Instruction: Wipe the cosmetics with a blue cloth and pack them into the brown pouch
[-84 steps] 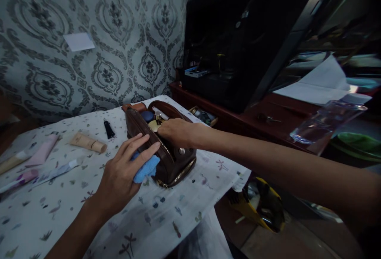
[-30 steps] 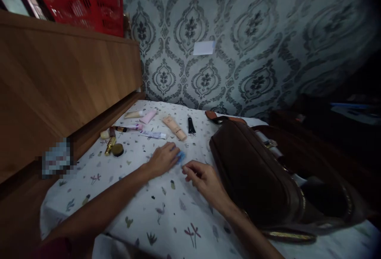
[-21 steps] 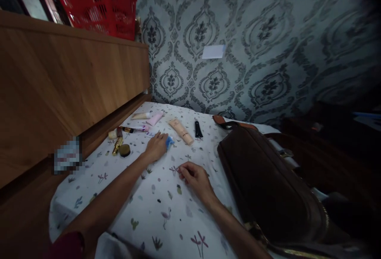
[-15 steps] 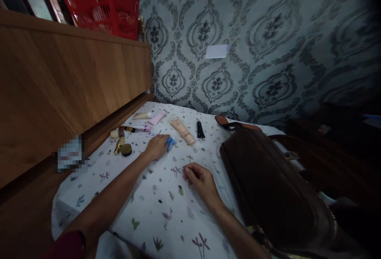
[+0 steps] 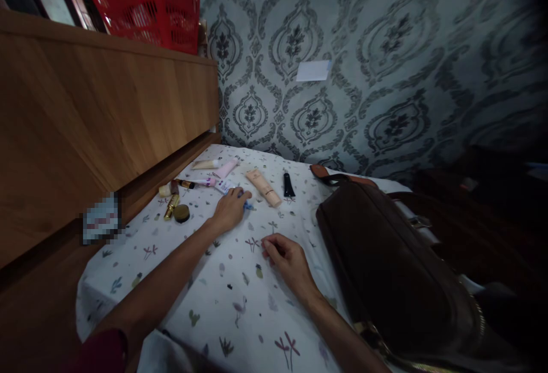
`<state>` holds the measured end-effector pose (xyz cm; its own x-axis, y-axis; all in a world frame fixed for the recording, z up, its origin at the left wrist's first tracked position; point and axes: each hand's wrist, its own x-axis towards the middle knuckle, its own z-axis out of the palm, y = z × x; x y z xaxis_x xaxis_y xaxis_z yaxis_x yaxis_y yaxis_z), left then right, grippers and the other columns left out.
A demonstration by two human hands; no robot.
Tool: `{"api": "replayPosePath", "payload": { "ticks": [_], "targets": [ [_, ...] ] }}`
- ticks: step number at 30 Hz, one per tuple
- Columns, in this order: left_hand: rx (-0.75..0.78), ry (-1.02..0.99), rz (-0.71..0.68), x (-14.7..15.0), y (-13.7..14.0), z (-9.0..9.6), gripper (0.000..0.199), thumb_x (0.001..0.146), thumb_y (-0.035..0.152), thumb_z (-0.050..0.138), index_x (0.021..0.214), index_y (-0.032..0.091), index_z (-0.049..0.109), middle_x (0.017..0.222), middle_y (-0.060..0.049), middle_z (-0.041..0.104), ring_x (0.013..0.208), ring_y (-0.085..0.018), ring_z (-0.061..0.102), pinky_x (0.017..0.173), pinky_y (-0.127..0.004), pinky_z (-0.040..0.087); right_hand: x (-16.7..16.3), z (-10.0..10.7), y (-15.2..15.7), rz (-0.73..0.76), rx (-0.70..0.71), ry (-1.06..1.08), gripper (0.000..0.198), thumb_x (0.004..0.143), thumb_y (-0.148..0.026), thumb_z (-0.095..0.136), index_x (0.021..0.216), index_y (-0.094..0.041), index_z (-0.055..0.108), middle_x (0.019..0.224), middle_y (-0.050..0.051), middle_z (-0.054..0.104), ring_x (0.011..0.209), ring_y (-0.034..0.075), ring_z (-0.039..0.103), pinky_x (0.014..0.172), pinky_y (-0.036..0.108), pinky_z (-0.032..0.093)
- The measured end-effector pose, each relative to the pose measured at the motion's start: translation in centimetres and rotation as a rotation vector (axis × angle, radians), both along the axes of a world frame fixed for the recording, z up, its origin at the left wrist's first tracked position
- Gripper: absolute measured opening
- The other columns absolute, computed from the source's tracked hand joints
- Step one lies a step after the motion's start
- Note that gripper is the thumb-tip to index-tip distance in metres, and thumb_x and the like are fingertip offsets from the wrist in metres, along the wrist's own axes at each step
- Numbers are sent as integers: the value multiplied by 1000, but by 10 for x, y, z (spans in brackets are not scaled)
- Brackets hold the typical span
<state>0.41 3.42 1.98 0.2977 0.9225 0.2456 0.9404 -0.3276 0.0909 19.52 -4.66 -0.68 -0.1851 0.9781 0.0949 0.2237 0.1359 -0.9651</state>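
Observation:
My left hand (image 5: pixel 232 209) reaches to the middle of the patterned sheet, palm down, fingers bent over a small blue crumpled thing (image 5: pixel 248 205). Most of that thing is hidden, so its kind is unclear. Just beyond the knuckles lies a white and blue tube (image 5: pixel 224 186). A beige tube (image 5: pixel 262 188) lies to the right of the fingers, with a small black tube (image 5: pixel 288 185) farther right. Nearer to me, my right hand (image 5: pixel 287 257) rests on its side on the sheet, fingers curled in and thumb close to them, with nothing visible in it.
At left lie a round gold-lidded jar (image 5: pixel 181 213), a gold lipstick tube (image 5: pixel 171 207) and a pink tube (image 5: pixel 226 168). A dark brown bag (image 5: pixel 385 259) fills the right side. A wooden cabinet (image 5: pixel 107 99) with a red basket (image 5: pixel 145 7) borders the left; the wallpapered wall stands behind.
My left hand has shifted slightly right and its fingers now cover more of the blue thing. The white and blue tube shows more clearly. My right hand stays nearly still.

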Motion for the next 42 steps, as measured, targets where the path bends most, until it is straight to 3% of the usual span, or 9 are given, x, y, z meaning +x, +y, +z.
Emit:
{"api": "replayPosePath", "payload": {
  "ticks": [4, 10, 16, 22, 24, 28, 32, 38, 42],
  "targets": [
    [4, -3, -59, -3, -3, 3, 44, 83, 0, 45, 121, 21, 51, 136, -7, 53, 127, -23, 44, 99, -36, 48, 1, 0, 0, -4, 4, 21, 33, 79, -50, 59, 76, -18, 66, 60, 1, 61, 50, 14, 50, 50, 26, 40],
    [-4, 28, -84, -4, -3, 2, 50, 88, 5, 42, 135, 23, 48, 126, -9, 57, 117, -28, 50, 92, -40, 51, 1, 1, 0, -16, 5, 26, 33, 79, -50, 61, 76, -18, 67, 61, 2, 63, 51, 15, 53, 51, 27, 43],
    [36, 45, -32, -3, -5, 3, 45, 86, 7, 46, 127, 23, 52, 120, -11, 55, 112, -27, 52, 81, -37, 55, 1, 2, 0, -22, 3, 22, 34, 77, -51, 60, 76, -18, 67, 61, 2, 63, 51, 15, 53, 51, 27, 42],
    [97, 39, -78, -3, -7, 1, 43, 82, 0, 46, 120, 21, 51, 148, -8, 43, 139, -26, 34, 97, -39, 52, 2, 6, -3, -16, -7, 2, 32, 78, -49, 60, 78, -17, 68, 62, 2, 63, 53, 15, 53, 53, 28, 41],
    [110, 56, -108, -3, -6, 1, 44, 81, -2, 45, 119, 20, 50, 144, -7, 50, 140, -24, 34, 99, -37, 51, 2, 5, -3, -18, -8, 8, 33, 78, -49, 60, 79, -18, 68, 63, 2, 63, 54, 16, 53, 53, 28, 42],
    [120, 94, -97, -3, -4, 1, 37, 83, -1, 44, 112, 20, 51, 119, -7, 62, 124, -26, 46, 85, -36, 55, 2, 1, -1, -28, -3, 11, 34, 77, -51, 60, 79, -18, 68, 62, 3, 63, 54, 16, 54, 53, 29, 42],
    [138, 125, -84, -2, -6, 2, 36, 83, 1, 46, 114, 18, 52, 118, -10, 59, 110, -28, 49, 81, -38, 54, 2, -2, -1, -24, 8, 5, 35, 78, -52, 59, 80, -18, 68, 63, 3, 63, 54, 16, 53, 53, 30, 42],
    [149, 170, -146, 18, -28, 21, 25, 86, 7, 49, 106, 15, 62, 109, -15, 60, 110, -31, 51, 84, -42, 52, 5, -6, 1, -179, 157, 12, 41, 77, -49, 64, 105, -19, 65, 105, 12, 69, 93, 26, 64, 74, 37, 52],
    [21, 130, -232, 42, -52, 33, 13, 89, 17, 54, 93, 14, 66, 91, -15, 66, 103, -31, 57, 80, -42, 53, 5, -6, 1, -167, 200, -8, 47, 80, -48, 64, 117, -20, 59, 120, 14, 65, 106, 27, 62, 85, 41, 52]
  ]
}}
